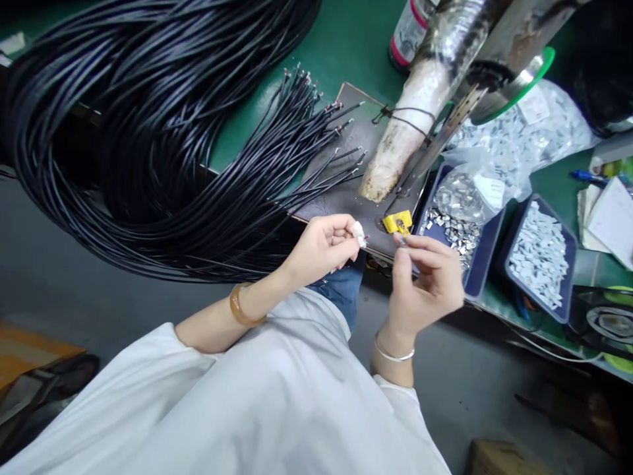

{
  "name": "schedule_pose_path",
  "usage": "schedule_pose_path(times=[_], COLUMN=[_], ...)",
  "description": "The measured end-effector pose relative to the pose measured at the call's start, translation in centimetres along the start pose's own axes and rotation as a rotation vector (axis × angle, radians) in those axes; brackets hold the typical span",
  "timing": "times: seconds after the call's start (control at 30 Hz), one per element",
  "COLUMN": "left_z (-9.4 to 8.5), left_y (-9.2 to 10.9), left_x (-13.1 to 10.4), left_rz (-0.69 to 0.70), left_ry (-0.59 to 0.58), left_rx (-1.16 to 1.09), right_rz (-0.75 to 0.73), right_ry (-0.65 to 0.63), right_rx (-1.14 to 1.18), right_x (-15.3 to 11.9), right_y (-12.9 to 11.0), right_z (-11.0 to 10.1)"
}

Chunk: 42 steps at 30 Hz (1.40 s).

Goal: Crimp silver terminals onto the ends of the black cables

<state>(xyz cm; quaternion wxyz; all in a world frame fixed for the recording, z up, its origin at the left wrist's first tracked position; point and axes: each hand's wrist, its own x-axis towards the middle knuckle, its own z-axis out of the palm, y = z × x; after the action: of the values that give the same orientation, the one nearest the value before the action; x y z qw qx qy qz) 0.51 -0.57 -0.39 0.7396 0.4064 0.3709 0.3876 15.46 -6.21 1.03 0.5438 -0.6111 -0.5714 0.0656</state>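
My left hand [332, 245] is closed near the bench edge. A cable end [366, 241] with a reddish tip sticks out from its fingers, beside a bit of white material [359, 233] at the fingertips. To its right, my right hand [424, 277] pinches a small pale piece [401, 241] between thumb and forefinger; its exact kind is too small to tell. Just beyond those fingertips sits a yellow block [397, 221] on the dark board [341, 188]. A large bundle of black cables [232, 191] lies left, its stripped ends fanned out on the board.
A white-wrapped machine part [400, 138] slopes down over the board. At right stand a blue tray [477, 280] of metal clips and another blue tray [568, 290] of pale small parts. Behind them lie plastic bags [524, 132]. A jar [409, 33] stands at the back.
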Motion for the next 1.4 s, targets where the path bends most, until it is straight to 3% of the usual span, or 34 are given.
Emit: schedule_pose_path(times=[0.13,0.3,0.57,0.83,1.0,1.2,1.4], left_z=[0.1,0.2,0.5,0.2,-0.1,-0.3,-0.1], left_y=[0.7,0.4,-0.2,-0.1,0.1,0.2,-0.3], left_x=[-0.1,-0.2,-0.2,-0.3,-0.1,0.0,0.0], left_rz=[0.124,0.219,0.330,0.433,0.580,0.586,0.718], left_ry=[-0.025,0.006,0.089,0.029,-0.002,-0.032,-0.013], left_rx=[0.106,0.250,0.396,0.497,0.620,0.623,0.863], right_rz=[0.094,0.172,0.155,0.159,0.095,0.097,-0.146], right_ry=[-0.086,-0.168,-0.117,-0.155,-0.149,-0.170,-0.200], right_rx=[0.148,0.213,0.196,0.213,0.126,0.114,-0.161], right_x=[-0.5,-0.1,-0.4,-0.3,-0.4,-0.4,-0.3], right_y=[0.4,1.1,1.0,1.3,1.2,1.4,1.1], right_z=[1.6,1.3,1.4,1.2,0.9,0.7,0.1])
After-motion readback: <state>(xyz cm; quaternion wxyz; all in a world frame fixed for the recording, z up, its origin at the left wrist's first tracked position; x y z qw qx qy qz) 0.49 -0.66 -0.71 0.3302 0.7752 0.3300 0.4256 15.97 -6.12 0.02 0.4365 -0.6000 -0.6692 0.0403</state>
